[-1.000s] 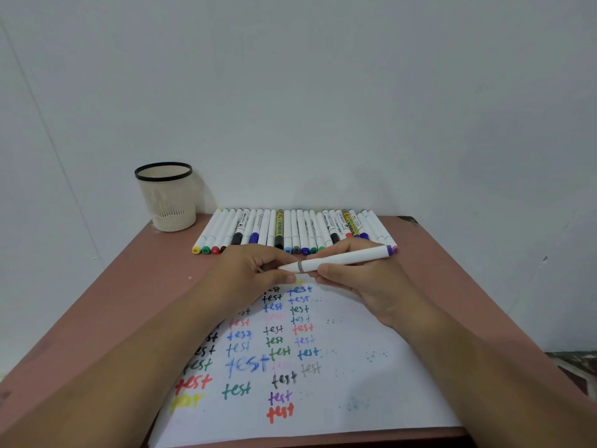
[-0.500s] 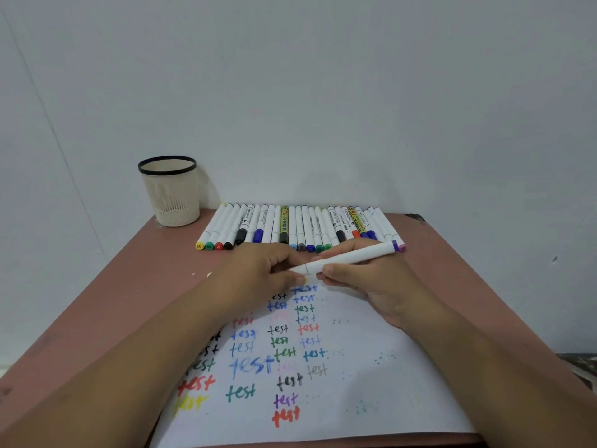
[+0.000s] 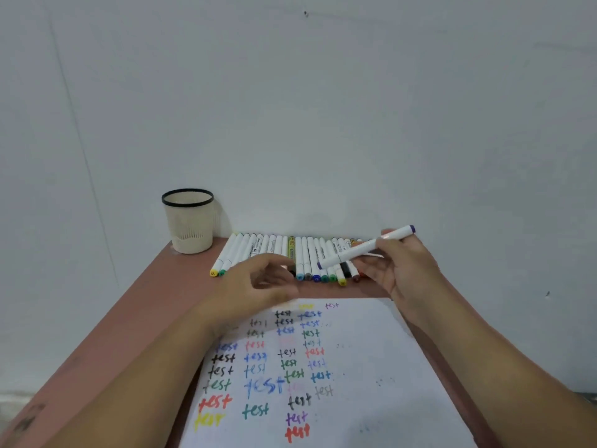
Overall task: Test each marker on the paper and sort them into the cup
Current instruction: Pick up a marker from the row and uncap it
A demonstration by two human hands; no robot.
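My right hand (image 3: 400,270) grips a white marker with purple ends (image 3: 361,248), lifted above the right end of the marker row and tilted up to the right. My left hand (image 3: 255,286) hovers blurred over the paper's top edge, fingers loosely curled and holding nothing. A row of several white markers (image 3: 277,250) with coloured caps lies along the table's back edge. The white paper (image 3: 371,367) carries many coloured "test" words. The beige cup with a black rim (image 3: 189,221) stands at the back left corner.
The reddish-brown table (image 3: 135,312) ends at a plain white wall behind the cup and markers. Its left edge drops off beside my left forearm. The right part of the paper is bare apart from faint specks.
My hands have come apart. The right one lifted the purple marker up and to the right, over the row. My left hand let go of the marker and drew back leftward.
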